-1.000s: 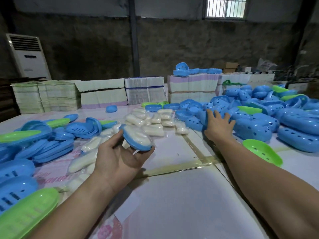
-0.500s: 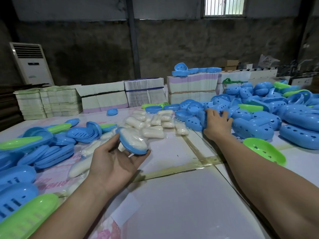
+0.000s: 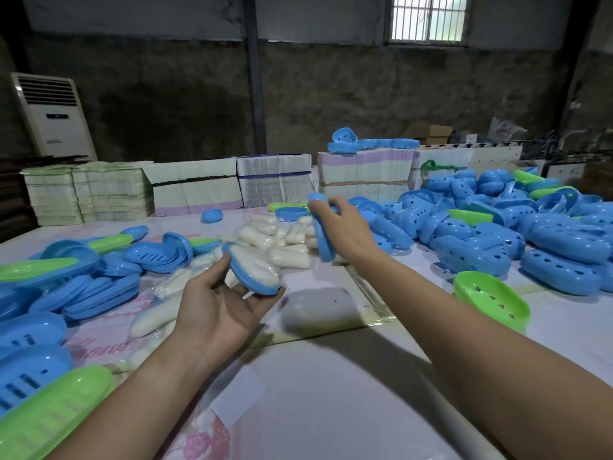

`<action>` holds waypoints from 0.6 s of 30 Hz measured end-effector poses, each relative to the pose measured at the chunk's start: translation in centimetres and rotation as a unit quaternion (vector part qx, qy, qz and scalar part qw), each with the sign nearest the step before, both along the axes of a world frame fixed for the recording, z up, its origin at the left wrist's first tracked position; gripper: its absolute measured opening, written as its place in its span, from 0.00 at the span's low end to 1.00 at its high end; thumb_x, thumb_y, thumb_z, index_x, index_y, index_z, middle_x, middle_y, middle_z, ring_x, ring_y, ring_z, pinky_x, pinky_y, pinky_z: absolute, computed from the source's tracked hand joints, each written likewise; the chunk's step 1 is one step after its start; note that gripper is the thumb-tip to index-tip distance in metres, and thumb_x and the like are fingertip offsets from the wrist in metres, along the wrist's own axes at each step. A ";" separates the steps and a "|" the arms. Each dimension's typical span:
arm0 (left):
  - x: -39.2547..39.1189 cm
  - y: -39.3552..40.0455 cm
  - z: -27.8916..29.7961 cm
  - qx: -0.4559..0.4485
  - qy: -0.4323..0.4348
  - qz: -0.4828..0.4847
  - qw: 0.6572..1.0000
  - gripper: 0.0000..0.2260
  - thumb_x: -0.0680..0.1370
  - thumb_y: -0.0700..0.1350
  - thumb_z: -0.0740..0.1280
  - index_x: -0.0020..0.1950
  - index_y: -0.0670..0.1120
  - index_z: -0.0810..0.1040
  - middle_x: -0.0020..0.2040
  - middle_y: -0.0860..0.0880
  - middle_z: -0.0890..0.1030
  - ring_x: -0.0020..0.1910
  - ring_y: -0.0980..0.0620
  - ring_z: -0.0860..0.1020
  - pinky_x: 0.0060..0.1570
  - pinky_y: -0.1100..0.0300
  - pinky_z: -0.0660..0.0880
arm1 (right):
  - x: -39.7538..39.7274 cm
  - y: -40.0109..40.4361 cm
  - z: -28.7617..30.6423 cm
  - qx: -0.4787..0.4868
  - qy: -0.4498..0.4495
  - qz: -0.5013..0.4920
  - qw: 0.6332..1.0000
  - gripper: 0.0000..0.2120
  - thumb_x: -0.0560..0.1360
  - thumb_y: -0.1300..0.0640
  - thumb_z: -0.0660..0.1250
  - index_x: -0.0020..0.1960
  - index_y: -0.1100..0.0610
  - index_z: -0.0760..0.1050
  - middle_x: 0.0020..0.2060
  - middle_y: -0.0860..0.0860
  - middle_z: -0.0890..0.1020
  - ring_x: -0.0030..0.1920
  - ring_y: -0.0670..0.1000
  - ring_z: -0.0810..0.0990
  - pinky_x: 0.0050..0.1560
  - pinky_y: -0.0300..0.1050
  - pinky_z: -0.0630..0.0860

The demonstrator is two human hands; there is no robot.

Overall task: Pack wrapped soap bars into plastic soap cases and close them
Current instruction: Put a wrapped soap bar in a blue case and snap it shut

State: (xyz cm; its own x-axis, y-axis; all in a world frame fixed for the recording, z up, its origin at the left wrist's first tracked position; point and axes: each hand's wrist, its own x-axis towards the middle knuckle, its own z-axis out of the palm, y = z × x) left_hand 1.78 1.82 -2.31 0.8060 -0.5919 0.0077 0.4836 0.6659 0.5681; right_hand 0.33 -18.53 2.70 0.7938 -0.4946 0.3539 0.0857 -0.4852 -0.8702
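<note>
Blue plastic is what both hands carry. The left hand point(image 3: 217, 307), palm up, cradles a blue case base point(image 3: 247, 277) with fingers and thumb curled round its edges; a wrapped soap bar point(image 3: 255, 265) lies seated in it. The base's long axis runs from upper left to lower right, tilted toward the viewer. The right hand point(image 3: 345, 234) pinches a blue case lid point(image 3: 321, 232) held nearly on edge, its long axis close to vertical. The lid sits up and to the right of the base, near but clearly apart, so the right hand is the one placed to bring it across; in my judgement the lid must be turned flat and aligned with the base before closing.

The white table surface point(image 3: 331, 393) carries a heap of loose wrapped soap bars point(image 3: 282, 239) between the hands, stacked blue bases at left, and perforated blue lids point(image 3: 481, 234) piled at right, with a green lid point(image 3: 491, 298) nearer. Bundled paper stacks point(image 3: 275, 180) line the far edge. Behind stand a concrete wall, a barred window point(image 3: 428, 18) and a floor-standing air conditioner point(image 3: 54, 116).
</note>
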 end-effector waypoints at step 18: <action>-0.4 -1.1 -0.2 0.146 -0.151 0.152 0.966 0.16 0.81 0.49 0.66 0.68 0.58 0.73 0.50 0.51 0.87 0.48 0.51 0.86 0.48 0.53 0.83 | -2.6 6.5 -4.2 0.066 -0.041 0.131 0.988 0.22 0.81 0.36 0.51 0.71 0.43 0.65 0.63 0.44 0.75 0.62 0.45 0.73 0.62 0.42 0.69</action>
